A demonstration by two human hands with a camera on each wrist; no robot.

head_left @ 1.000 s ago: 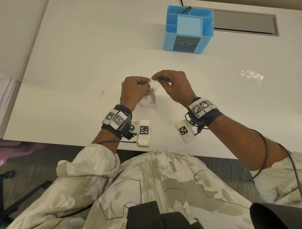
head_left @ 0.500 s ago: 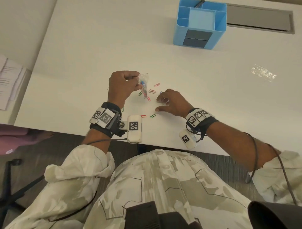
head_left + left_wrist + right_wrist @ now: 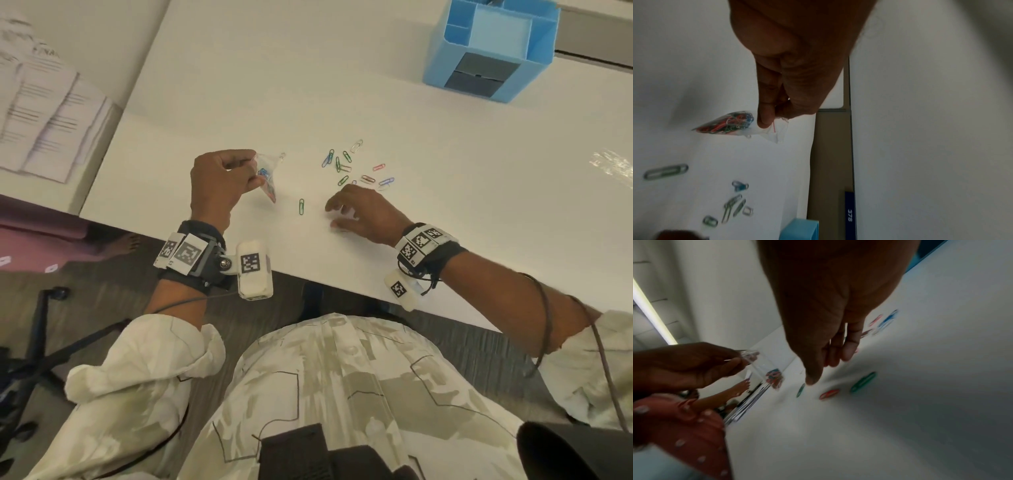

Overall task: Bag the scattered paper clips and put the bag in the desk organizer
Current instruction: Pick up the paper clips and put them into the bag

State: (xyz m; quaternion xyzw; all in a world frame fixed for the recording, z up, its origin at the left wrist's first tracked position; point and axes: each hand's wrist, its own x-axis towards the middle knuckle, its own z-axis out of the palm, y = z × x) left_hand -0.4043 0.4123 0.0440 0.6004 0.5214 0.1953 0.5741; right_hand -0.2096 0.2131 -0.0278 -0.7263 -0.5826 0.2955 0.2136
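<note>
My left hand (image 3: 251, 171) pinches the top of a small clear zip bag (image 3: 268, 176) that hangs above the white desk (image 3: 239, 85) with several coloured paper clips inside; the left wrist view shows the bag (image 3: 729, 124) and the pinch (image 3: 774, 120). My right hand (image 3: 330, 216) is low over the desk with fingers loosely spread and nothing in it. A single green clip (image 3: 301, 206) lies between the hands. Several loose clips (image 3: 356, 168) lie just beyond the right fingers. Red (image 3: 829, 394) and green (image 3: 863, 384) clips lie near the right thumb (image 3: 812, 378). The blue desk organizer (image 3: 489, 51) stands at the far right.
Printed papers (image 3: 44, 120) lie on the neighbouring desk to the left. A crumpled clear plastic piece (image 3: 613, 164) sits at the right edge. A grey cable hatch (image 3: 596, 51) is behind the organizer. Another person in a dotted red garment (image 3: 684, 418) is at the left.
A second ago both hands held the bag up together. My right hand has let go and dropped to the desk beside the loose clips; my left hand keeps holding the bag.
</note>
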